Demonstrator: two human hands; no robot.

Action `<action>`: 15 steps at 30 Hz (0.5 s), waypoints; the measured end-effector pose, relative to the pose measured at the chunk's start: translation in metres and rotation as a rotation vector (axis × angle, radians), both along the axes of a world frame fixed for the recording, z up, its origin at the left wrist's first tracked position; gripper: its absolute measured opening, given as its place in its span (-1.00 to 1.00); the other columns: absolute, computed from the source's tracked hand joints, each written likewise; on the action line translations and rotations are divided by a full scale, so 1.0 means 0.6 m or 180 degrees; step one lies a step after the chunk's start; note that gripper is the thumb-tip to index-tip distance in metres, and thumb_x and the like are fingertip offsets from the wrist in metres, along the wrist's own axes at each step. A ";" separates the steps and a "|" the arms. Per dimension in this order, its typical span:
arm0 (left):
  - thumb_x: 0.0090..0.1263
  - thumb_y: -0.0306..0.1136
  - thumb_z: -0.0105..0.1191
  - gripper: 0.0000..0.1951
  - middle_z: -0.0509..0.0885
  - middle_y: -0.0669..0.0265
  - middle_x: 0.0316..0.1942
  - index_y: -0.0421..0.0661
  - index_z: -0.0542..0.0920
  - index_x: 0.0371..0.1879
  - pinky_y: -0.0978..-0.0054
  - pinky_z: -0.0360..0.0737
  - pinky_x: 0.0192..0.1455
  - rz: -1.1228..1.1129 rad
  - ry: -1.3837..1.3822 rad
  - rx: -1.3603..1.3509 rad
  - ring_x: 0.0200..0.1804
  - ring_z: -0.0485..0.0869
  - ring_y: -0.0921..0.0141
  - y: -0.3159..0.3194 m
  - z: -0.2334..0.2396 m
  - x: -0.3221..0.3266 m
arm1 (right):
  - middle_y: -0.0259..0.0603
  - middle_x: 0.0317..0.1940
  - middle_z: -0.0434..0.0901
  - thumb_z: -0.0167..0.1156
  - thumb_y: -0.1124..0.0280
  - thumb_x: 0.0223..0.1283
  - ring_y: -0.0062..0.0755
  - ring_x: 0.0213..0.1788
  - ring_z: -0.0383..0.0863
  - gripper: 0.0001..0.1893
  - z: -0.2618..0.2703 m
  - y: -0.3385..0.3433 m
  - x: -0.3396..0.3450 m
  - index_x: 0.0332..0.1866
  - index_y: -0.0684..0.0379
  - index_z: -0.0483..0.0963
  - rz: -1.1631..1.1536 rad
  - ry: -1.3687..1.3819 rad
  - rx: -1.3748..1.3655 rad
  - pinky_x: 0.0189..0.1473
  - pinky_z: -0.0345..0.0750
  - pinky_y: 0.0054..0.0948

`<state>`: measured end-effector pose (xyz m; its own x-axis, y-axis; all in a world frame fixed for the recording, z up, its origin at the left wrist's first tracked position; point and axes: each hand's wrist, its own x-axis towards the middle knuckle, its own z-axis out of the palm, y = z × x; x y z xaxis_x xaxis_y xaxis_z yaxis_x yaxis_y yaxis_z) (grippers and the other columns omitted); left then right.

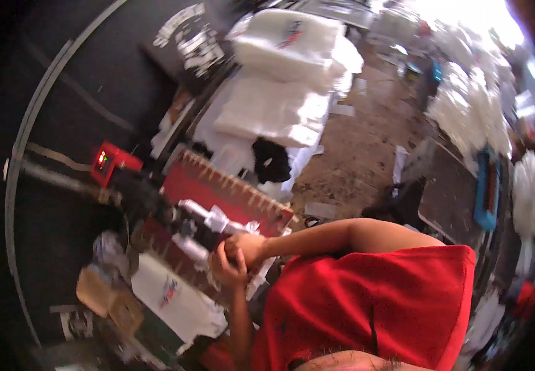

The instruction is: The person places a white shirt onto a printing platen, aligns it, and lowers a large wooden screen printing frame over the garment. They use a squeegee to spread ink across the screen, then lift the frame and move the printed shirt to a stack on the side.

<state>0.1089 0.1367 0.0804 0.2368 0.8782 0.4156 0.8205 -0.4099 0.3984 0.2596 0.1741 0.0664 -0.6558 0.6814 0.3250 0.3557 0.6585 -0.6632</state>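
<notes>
My left hand [228,268] and my right hand [247,247] meet in front of my red shirt [365,297]. The left fingers lie against the right hand, and whether anything sits between them is hidden. Just beyond them is a red work surface [221,185] with a row of light pegs or notches along its far edge. White, wrapped-looking bars [216,220] run across this surface close to my hands. A stack of white printed plastic bags [177,297] lies to the left of my left hand.
A red box with a lit display [109,160] stands beyond the work surface. Larger stacks of white plastic bags [272,106] rest to the right. A blue device [487,190] and hanging clear plastic bags [471,106] are farther off. Paper scraps [320,210] litter the brown floor [355,148].
</notes>
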 end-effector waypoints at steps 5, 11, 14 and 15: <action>0.36 0.03 0.17 -0.50 0.71 -0.01 -0.10 -0.17 0.62 0.04 0.05 0.51 0.26 -0.0155 -0.0074 0.0231 -0.04 0.67 0.00 0.016 0.002 0.005 | -0.08 -0.20 0.65 0.43 0.21 -0.32 -0.01 0.05 0.59 -0.57 0.038 0.002 0.014 -0.26 0.22 0.60 0.0048 -0.0676 -0.0237 0.10 0.52 -0.16; 0.36 0.02 0.19 -0.51 0.72 0.02 -0.16 -0.18 0.62 0.01 0.06 0.52 0.25 0.0121 0.0021 0.0313 -0.09 0.69 0.03 0.010 0.003 0.002 | -0.08 -0.20 0.65 0.27 0.16 -0.09 -0.04 0.01 0.60 -0.66 0.005 0.012 0.000 -0.29 0.21 0.61 0.0119 -0.0491 0.0120 0.14 0.51 -0.15; 0.35 0.04 0.20 -0.51 0.71 0.04 -0.22 -0.17 0.63 0.00 0.06 0.53 0.24 0.0028 0.0020 0.0366 -0.13 0.69 0.05 0.013 0.002 0.003 | -0.08 -0.17 0.65 0.28 0.15 -0.10 -0.04 0.00 0.61 -0.64 -0.026 0.018 -0.001 -0.26 0.21 0.62 0.0074 -0.0302 0.0355 0.16 0.50 -0.15; 0.35 0.04 0.20 -0.51 0.71 0.04 -0.22 -0.17 0.63 0.00 0.06 0.53 0.24 0.0111 0.0039 0.0363 -0.13 0.69 0.05 0.014 0.000 0.000 | -0.08 -0.17 0.65 0.28 0.15 -0.10 -0.04 0.00 0.61 -0.64 -0.024 0.018 -0.003 -0.26 0.21 0.62 0.0157 -0.0282 0.0357 0.16 0.50 -0.15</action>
